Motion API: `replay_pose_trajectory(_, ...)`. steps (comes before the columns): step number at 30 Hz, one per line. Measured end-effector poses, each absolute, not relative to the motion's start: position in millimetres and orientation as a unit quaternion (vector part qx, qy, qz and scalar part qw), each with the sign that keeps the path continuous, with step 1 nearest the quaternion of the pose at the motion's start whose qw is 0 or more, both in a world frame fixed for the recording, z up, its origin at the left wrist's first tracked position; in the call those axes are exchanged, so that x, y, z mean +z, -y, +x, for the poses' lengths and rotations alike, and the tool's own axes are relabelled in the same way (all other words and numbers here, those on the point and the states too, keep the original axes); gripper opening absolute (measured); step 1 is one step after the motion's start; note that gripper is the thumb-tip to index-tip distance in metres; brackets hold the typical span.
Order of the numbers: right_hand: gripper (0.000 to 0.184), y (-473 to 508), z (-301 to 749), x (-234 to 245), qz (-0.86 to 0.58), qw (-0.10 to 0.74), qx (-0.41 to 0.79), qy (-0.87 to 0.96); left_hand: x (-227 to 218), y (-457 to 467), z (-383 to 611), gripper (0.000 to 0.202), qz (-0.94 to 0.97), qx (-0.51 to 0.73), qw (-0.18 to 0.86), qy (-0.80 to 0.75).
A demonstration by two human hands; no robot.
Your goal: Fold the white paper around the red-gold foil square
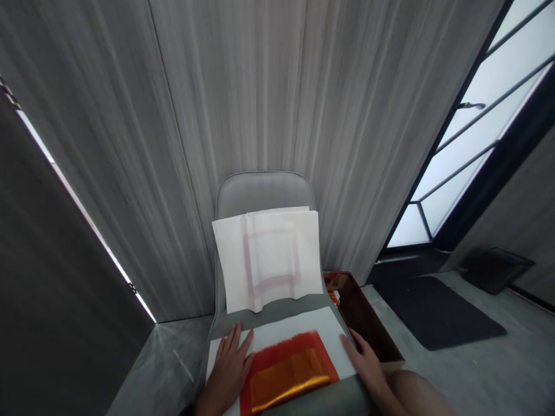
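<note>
My left grip (229, 367) is released, flat on the white sheet (299, 329), touching the red-orange print (286, 370). My right grip (366, 364) is released at that sheet's edge. Both papers lie on the grey chair (262, 193), below a stained paper (269, 257).

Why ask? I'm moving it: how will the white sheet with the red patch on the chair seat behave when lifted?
The white sheet looks thin, so it will probably flop. The glossy orange area may feel slick and slightly stiffer.
</note>
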State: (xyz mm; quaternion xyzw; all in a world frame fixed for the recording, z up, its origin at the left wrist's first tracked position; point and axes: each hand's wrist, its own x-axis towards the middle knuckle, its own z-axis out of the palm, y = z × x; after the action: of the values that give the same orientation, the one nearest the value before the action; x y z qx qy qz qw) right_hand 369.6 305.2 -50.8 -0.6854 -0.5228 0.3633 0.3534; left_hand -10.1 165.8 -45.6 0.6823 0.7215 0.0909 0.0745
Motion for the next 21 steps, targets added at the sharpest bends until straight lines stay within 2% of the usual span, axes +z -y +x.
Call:
replay_pose_trajectory(4, 0.078, -303, 366, -45, -0.696, 0.341, 0.350, 0.526, -44, -170, -9, 0.058, 0.664, 0.077, 0.071, -0.740)
replay_pose_trajectory(7, 0.066, -295, 357, -25, -0.711, 0.296, 0.303, 0.561, -35, -177, -1, 0.068, 0.687, 0.129, 0.034, -0.714)
replay_pose_trajectory(10, 0.060, -293, 348, -3, -0.722, 0.198, 0.268, 0.606, -18, -191, 15, 0.057, 0.728, 0.224, 0.040, -0.647)
replay_pose_trajectory(13, 0.057, -301, 344, 6, -0.727, 0.133, 0.271, 0.617, -3, -213, 38, 0.045, 0.740, 0.275, 0.078, -0.608)
replay_pose_trajectory(18, 0.045, -317, 345, 11, -0.720, 0.050, 0.279, 0.633, 4, -252, 79, 0.056, 0.778, 0.221, 0.097, -0.580)
replay_pose_trajectory(21, 0.040, -321, 345, 20, -0.718, 0.029, 0.274, 0.639, -3, -267, 98, 0.062, 0.800, 0.166, 0.081, -0.571)
